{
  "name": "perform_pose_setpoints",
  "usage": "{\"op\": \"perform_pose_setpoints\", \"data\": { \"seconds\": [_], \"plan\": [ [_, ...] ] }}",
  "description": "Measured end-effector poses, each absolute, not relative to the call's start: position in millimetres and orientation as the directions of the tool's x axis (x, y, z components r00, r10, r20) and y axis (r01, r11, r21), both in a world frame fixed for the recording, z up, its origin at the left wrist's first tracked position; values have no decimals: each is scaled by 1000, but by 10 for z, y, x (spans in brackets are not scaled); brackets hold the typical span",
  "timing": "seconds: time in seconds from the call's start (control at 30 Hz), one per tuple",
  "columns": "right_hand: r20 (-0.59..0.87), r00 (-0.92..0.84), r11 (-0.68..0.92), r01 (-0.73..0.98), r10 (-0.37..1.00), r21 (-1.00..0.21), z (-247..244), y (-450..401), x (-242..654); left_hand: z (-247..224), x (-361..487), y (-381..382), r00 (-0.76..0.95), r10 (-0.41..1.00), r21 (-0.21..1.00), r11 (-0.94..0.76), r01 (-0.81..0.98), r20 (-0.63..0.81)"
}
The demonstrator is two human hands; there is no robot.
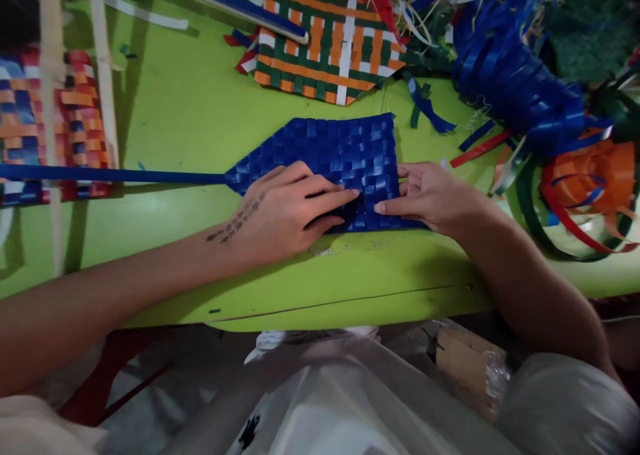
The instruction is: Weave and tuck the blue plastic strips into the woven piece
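A blue woven hand fan [350, 145] lies flat on the green table, its long, thin blue handle [175, 176] pointing left. Across the fan's lower part rests my left hand [295, 208], palm down with fingers stretched out over the weave. My right hand [430, 195] pinches the fan's right edge, thumb on top and the other fingers curled at or behind the edge. A short blue strip end shows beneath that hand. What lies under the left palm is hidden.
An orange, green and white woven fan [325, 48] lies behind. A multicoloured woven piece [85, 128] is at far left, with pale sticks [50, 108] over it. Bundled blue strips [515, 81] and an orange roll [590, 175] crowd the right. The green table's [350, 281] front edge is near my body.
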State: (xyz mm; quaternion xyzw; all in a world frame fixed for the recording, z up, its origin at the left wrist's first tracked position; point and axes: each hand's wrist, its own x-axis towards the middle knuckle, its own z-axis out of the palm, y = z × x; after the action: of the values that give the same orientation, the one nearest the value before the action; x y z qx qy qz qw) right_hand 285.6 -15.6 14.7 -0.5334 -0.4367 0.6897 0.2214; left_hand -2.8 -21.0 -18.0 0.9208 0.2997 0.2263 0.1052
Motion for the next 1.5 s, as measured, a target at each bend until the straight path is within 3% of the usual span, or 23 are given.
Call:
{"op": "perform_pose_setpoints", "data": {
  "seconds": [0.33,0.5,0.57,0.7,0.77,0.83,0.97,1.03,1.13,1.27,1.37,1.5],
  "plan": [
    [-530,-349,-520,131,773,-844,91,-149,2871,-191,-40,3,806,531,316,-836,449,260],
    [-550,-321,-538,134,771,-832,99,-157,2858,-216,-10,-18,814,451,95,-888,449,367],
    [-551,-335,-542,129,764,-830,106,-160,2846,-223,-18,-36,815,452,85,-887,455,363],
    [-537,-339,-529,124,773,-840,80,-159,2841,-130,-9,-105,829,487,188,-873,451,275],
    [-542,-333,-534,121,772,-836,43,-149,2850,-38,66,-54,767,565,350,-815,462,305],
    [-544,-346,-538,122,764,-834,7,-132,2860,48,198,183,573,728,577,-668,470,376],
    [-549,-374,-569,66,748,-820,-34,-103,2878,77,500,1401,291,842,631,-534,562,453],
    [-562,-370,-583,67,740,-810,-44,-103,2889,-8,606,2229,44,900,760,-391,519,433],
    [-576,-386,-616,24,721,-787,-53,-114,2903,-194,707,3320,-139,932,869,-247,430,334],
    [-570,-392,-618,4,722,-786,-43,-131,2900,-320,807,4033,-176,940,905,-214,367,293],
    [-556,-424,-619,-14,715,-785,-33,-136,2892,-283,868,4075,-277,903,857,-162,490,329],
    [-549,-444,-619,-17,708,-785,-50,-134,2899,-186,909,3896,-183,933,788,-145,599,311]
  ]
}}
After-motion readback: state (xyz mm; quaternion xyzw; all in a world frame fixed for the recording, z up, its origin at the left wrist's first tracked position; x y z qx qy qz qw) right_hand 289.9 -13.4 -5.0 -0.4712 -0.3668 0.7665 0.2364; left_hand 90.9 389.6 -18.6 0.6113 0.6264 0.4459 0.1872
